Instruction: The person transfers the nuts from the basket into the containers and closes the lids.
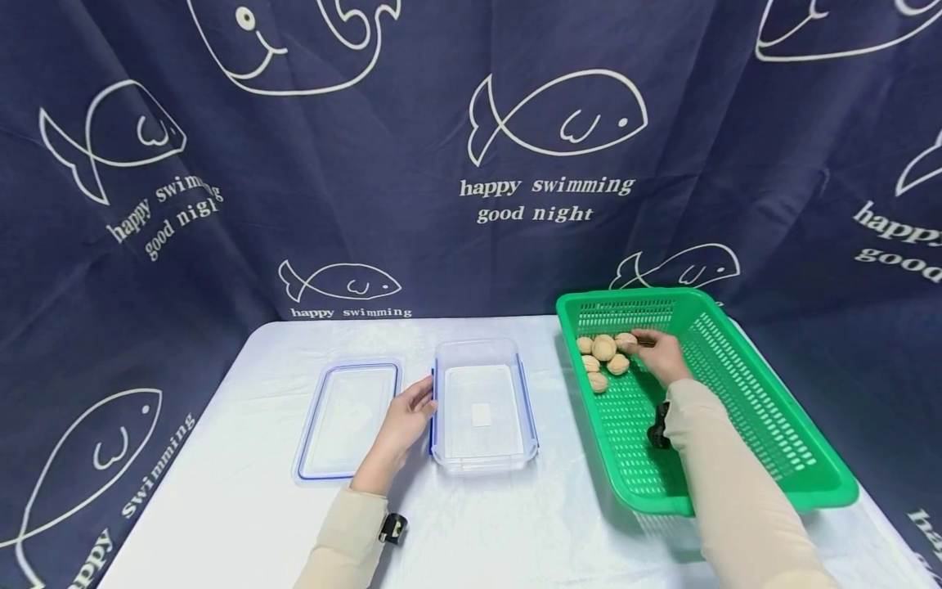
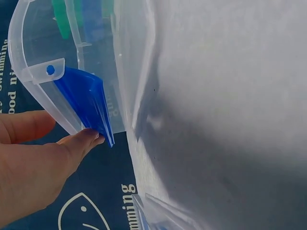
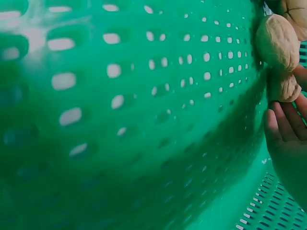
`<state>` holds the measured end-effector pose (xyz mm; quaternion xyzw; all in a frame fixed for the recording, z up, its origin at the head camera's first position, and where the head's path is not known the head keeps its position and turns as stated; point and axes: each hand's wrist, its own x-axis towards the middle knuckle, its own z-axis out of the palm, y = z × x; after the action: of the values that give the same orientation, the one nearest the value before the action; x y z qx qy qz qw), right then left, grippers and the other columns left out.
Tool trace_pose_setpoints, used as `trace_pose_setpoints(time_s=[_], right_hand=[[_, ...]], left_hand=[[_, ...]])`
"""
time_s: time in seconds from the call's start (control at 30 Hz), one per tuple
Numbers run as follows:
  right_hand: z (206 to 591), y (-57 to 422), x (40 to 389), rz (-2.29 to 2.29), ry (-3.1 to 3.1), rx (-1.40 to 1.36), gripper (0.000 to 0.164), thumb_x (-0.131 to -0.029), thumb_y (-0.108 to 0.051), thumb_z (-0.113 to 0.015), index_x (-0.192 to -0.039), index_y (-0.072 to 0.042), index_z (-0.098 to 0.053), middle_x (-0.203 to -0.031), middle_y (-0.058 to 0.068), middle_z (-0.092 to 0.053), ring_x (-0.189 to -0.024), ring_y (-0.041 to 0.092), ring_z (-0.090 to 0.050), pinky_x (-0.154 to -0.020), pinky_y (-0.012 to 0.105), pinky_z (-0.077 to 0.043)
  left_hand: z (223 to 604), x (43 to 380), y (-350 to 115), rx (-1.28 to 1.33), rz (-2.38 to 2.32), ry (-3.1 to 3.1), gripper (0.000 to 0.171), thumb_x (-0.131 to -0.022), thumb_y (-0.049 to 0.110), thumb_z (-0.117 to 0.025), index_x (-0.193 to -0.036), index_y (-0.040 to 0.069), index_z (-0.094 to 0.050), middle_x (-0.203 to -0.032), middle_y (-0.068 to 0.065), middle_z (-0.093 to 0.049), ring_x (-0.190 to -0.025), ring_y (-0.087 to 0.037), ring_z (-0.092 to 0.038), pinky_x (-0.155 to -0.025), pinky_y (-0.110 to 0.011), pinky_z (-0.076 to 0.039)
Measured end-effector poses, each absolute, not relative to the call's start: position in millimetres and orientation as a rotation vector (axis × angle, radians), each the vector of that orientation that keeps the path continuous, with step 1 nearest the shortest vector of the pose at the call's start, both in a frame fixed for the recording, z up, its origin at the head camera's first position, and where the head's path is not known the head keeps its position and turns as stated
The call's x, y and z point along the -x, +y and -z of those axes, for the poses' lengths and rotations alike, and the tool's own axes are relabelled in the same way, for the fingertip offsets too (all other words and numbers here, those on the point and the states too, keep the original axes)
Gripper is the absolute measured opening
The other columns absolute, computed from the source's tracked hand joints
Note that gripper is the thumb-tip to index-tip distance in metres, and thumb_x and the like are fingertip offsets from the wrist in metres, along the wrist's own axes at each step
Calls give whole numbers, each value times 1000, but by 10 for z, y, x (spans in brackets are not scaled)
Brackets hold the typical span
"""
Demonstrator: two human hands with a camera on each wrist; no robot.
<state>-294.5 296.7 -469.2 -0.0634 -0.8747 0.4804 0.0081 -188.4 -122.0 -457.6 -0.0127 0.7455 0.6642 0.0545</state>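
Observation:
In the head view, my right hand (image 1: 661, 357) reaches into a green plastic basket (image 1: 765, 393) and pinches a walnut (image 1: 625, 340) at the far end of a small cluster. The right wrist view has the fingers (image 3: 284, 122) against that walnut (image 3: 285, 88), with another walnut (image 3: 278, 42) right beside it. A clear plastic food box (image 1: 482, 466) with blue side latches stands lidless at the table's middle. My left hand (image 1: 405, 417) rests against its left side. Up close, its fingertips touch the hanging blue latch (image 2: 88, 98), with the thumb near the box wall.
Left of the box lies its clear lid (image 1: 346, 421) with a blue seal, flat on the white-covered table (image 1: 221, 507). Several more walnuts (image 1: 603, 348) sit in the basket's far left corner. A dark blue fish-print curtain (image 1: 427, 237) hangs behind the table.

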Motion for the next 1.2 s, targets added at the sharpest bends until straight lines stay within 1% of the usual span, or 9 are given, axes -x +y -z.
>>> trace_pose_setpoints(time_s=[0.2, 0.37, 0.47, 0.63, 0.77, 0.87, 1.07, 1.2], right_hand=[[4743, 2980, 2960, -1453, -2723, 237, 49, -96, -14, -59, -137, 10, -44, -131, 32, -49, -118, 43, -50, -90, 46, -50], [4760, 2976, 2966, -1416, -2695, 289, 46, -95, -15, -60, -133, 9, -49, -126, 30, -53, -113, 42, -53, -86, 45, -52], [4762, 2975, 2969, -1395, -2685, 297, 45, -95, -16, -62, -130, 9, -52, -123, 30, -55, -108, 40, -55, -81, 40, -52], [4754, 2976, 2961, -1329, -2686, 304, 42, -93, -18, -64, -125, 9, -56, -117, 28, -59, -100, 35, -58, -69, 28, -49], [4742, 2984, 2942, -1279, -2693, 304, 40, -92, -18, -66, -121, 9, -60, -113, 27, -61, -94, 32, -58, -63, 23, -45], [4733, 2998, 2933, -1277, -2695, 300, 40, -92, -19, -66, -120, 9, -60, -113, 28, -61, -94, 33, -58, -64, 24, -45], [4708, 3030, 2934, -1301, -2689, 278, 41, -94, -19, -64, -123, 10, -58, -117, 30, -59, -103, 38, -57, -73, 33, -49], [4665, 3048, 2952, -1301, -2686, 248, 41, -94, -19, -63, -124, 9, -58, -117, 30, -59, -103, 37, -57, -73, 31, -49]], left_hand=[[4574, 1873, -1210, 33, -2019, 2259, 48, -96, -4, -47, -143, -9, -35, -146, -29, -36, -135, -39, -38, -112, -43, -34], [4571, 1879, -1206, 30, -2011, 2263, 48, -97, -3, -46, -143, -9, -35, -146, -28, -37, -135, -39, -38, -112, -43, -35], [4560, 1874, -1201, 31, -2005, 2267, 48, -97, -3, -46, -143, -8, -35, -146, -28, -37, -135, -38, -38, -112, -43, -34], [4546, 1855, -1184, 26, -2004, 2267, 48, -97, -3, -46, -143, -9, -34, -146, -28, -37, -135, -39, -38, -112, -43, -35], [4554, 1843, -1180, 19, -2014, 2252, 47, -97, -4, -45, -143, -10, -34, -145, -29, -37, -135, -39, -38, -112, -43, -34], [4567, 1845, -1183, 16, -2011, 2251, 47, -97, -4, -45, -143, -10, -33, -145, -29, -37, -135, -39, -38, -112, -43, -34], [4577, 1862, -1183, 44, -2004, 2259, 48, -97, -3, -46, -143, -8, -35, -146, -27, -38, -135, -37, -38, -112, -42, -35], [4579, 1872, -1189, 58, -1997, 2262, 48, -97, -2, -46, -144, -7, -34, -146, -27, -38, -135, -37, -38, -112, -43, -34]])
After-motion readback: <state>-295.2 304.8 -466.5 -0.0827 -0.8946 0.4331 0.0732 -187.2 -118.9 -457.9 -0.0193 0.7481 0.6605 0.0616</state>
